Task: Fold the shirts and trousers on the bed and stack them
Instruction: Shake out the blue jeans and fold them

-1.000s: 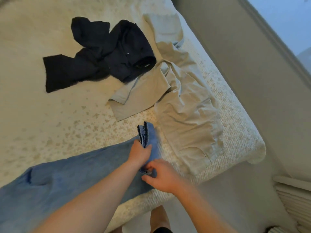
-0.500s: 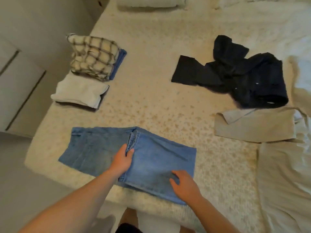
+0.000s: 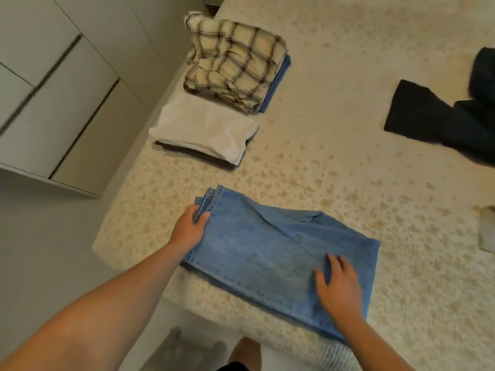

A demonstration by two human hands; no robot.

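Folded light-blue jeans [image 3: 270,247] lie near the front edge of the bed [image 3: 334,167]. My left hand [image 3: 188,230] grips the stacked hems at the jeans' left end, thumb on top. My right hand [image 3: 338,286] rests flat with straight fingers on the jeans' right part. Behind them sits a folded white garment [image 3: 206,132] on a darker folded piece. Further back a folded plaid shirt [image 3: 235,62] tops a blue folded one. A dark navy garment [image 3: 450,119] lies unfolded at the right edge.
White drawer fronts [image 3: 53,103] stand left of the bed across a strip of grey floor. A corner of a beige garment [image 3: 486,231] shows at the far right. My knee [image 3: 246,352] is below the bed's front edge.
The jeans were folded over once more into a shorter stack. My left hand carried the hem end leftward; my right hand stayed flat on the denim. The view swung left.
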